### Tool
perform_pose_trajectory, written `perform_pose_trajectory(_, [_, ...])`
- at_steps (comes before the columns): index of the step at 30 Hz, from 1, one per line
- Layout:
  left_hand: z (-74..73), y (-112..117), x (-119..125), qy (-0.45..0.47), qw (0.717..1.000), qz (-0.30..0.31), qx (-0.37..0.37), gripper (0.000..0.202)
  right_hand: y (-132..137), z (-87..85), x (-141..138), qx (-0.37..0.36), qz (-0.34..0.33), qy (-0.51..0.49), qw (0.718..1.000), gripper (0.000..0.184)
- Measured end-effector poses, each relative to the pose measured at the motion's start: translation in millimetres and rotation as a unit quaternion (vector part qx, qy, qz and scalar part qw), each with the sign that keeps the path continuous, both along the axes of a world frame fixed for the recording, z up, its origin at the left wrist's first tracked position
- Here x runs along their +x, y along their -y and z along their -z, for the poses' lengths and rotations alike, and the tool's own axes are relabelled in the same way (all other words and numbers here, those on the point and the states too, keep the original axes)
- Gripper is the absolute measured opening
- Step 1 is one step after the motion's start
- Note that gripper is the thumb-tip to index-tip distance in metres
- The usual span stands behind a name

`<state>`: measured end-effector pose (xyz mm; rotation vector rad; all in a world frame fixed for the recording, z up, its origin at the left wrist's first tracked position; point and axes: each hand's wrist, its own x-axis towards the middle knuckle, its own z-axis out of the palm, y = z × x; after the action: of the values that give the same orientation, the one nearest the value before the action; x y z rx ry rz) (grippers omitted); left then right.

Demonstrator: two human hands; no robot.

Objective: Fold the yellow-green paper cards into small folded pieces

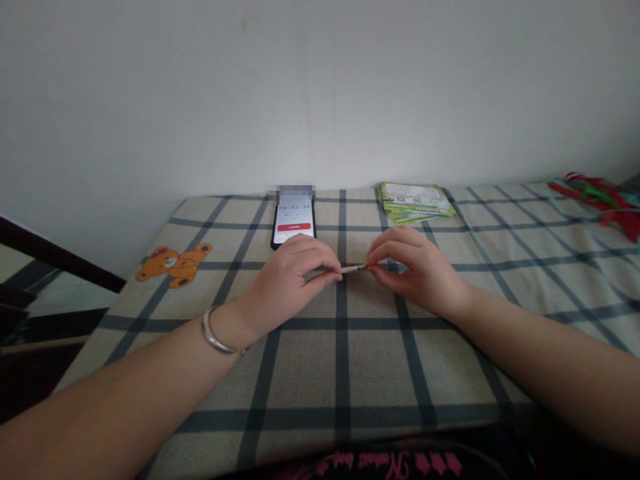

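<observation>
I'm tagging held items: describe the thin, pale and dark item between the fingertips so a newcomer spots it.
On the beige cloth with dark blue checks, the left hand and right hand face each other near the middle. The thin, pale and dark item spans the gap; unlike the black-framed phone beyond, it is pinched by both.

The tablecloth [300, 370] is beige with blue-grey checks (the bear [181, 267], orange).

One thin item [353, 269], one left-hand grip [285, 277] and one right-hand grip [425, 273], one bangle [208, 331], one phone [294, 218], one bear figure [176, 267], one pile of several overlapping cards [417, 200] whose number cannot be told, one red-and-green bundle [607, 200] and one checked cloth [300, 373].
</observation>
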<state>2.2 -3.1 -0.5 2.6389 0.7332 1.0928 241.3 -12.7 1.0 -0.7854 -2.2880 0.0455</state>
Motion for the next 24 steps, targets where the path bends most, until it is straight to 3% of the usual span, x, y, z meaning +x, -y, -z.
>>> perform_pose_trajectory(8, [3.3,-2.1,-2.2,-0.086,0.995,-0.004,0.04,0.004,-5.6,4.4,3.7,0.01,-0.072,0.074,0.995,0.004])
perform_pose_trajectory(15, [12.4,-4.4,-3.3,-0.135,0.989,0.013,0.062,0.01,-5.7,5.1,1.2,-0.005,-0.093,0.154,0.984,0.011])
perform_pose_trajectory(24, [13.1,-5.3,-2.9,-0.15,0.987,0.036,0.046,0.013,-6.0,5.0,0.7,-0.05,-0.107,0.147,0.982,0.014])
